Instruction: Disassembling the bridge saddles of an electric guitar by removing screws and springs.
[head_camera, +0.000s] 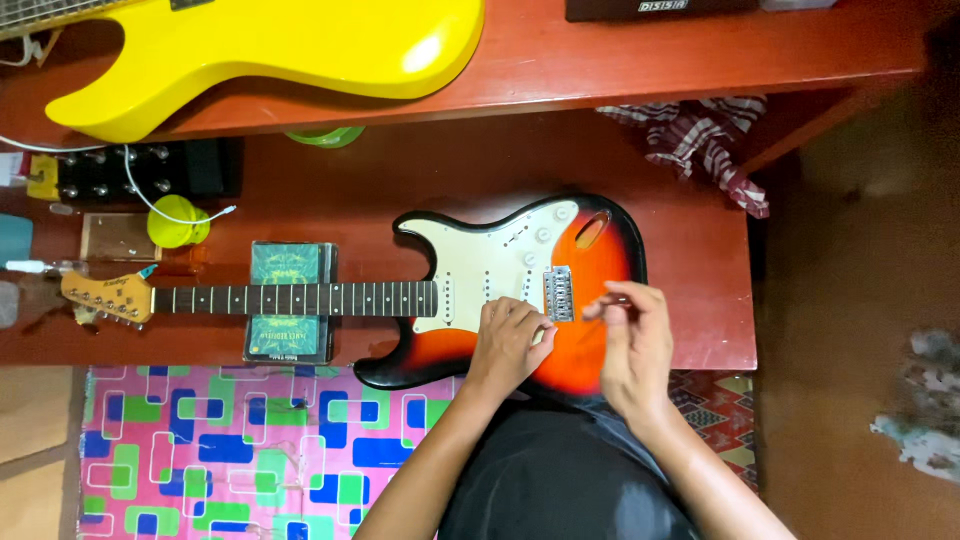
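Guitar (520, 290) lies flat on desk (700, 250). Left hand (510, 340) rests curled beside bridge (558, 293), holding nothing seen; right hand (632, 340) pinches fingertips by bridge, contents unclear.

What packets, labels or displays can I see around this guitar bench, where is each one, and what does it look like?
Green packet: flat, rectangular, dark green with lighter print, lying under the neck of the sunburst guitar.
Dark box: top edge of the upper shelf, with a small pale label or display strip.
Headstock: light wood, small dark logo, far left.
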